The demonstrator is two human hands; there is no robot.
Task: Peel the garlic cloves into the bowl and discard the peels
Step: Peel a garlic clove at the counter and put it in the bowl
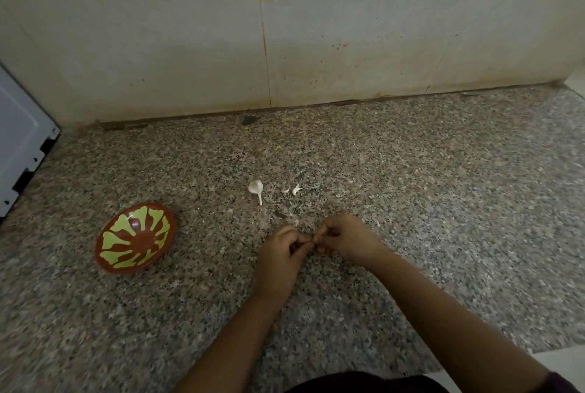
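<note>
Head view: a person works at a speckled granite counter (pixel 411 187); the task looks barely begun.
Bowl: a red-and-green bowl (pixel 136 239) sits near the counter's left edge, with no peeled clove visible inside.
Hands: left hand (pixel 280 253) and right hand (pixel 343 239) meet fingertip to fingertip at mid-counter, both pinching something too small to identify, probably a clove.
Garlic: a stemmed garlic piece (pixel 255 187) lies beyond the hands, toward the back edge.
Peels: two peel scraps (pixel 296 190) lie just beside it, not yet discarded.

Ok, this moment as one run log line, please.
step: peeling | left hand, right hand: pinch garlic piece together | bowl: empty, left | loose garlic: on counter beyond hands
</note>
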